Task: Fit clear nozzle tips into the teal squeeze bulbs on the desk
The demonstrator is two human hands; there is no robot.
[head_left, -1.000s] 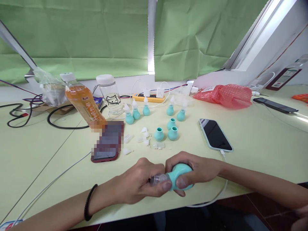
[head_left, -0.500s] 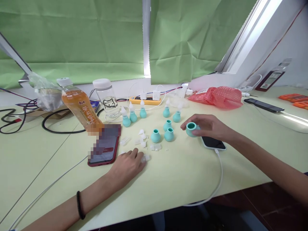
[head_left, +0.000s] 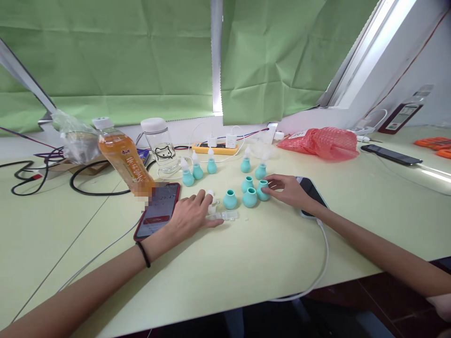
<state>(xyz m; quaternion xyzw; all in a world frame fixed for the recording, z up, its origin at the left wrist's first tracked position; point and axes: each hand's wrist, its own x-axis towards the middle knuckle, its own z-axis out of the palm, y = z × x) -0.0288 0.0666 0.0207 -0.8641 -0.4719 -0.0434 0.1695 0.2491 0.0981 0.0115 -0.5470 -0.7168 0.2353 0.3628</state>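
Observation:
My right hand [head_left: 287, 190] pinches a teal rubber bulb [head_left: 263, 191] with an open top, at the table beside other open bulbs [head_left: 249, 197]. Another open bulb [head_left: 230, 200] stands a little to their left. My left hand [head_left: 193, 210] lies low over small translucent plastic pieces [head_left: 229, 215], palm down, thumb held away from the fingers; its fingertips partly hide some pieces. Behind the hands stand several teal bulbs with clear pointed nozzles on them, such as this capped bulb [head_left: 188, 177] and another capped bulb [head_left: 260, 171].
A red-cased phone [head_left: 160, 206] lies by my left wrist, and a white-cased phone [head_left: 312, 192] with a cable is under my right hand. An orange drink bottle [head_left: 123, 157], a clear jar [head_left: 164, 150], a power strip [head_left: 214, 149] and red bubble wrap [head_left: 317, 143] line the back.
My right hand has moved left, bringing its bulb down beside the other open ones. My left hand has shifted up over the plastic pieces, and its thumb has spread.

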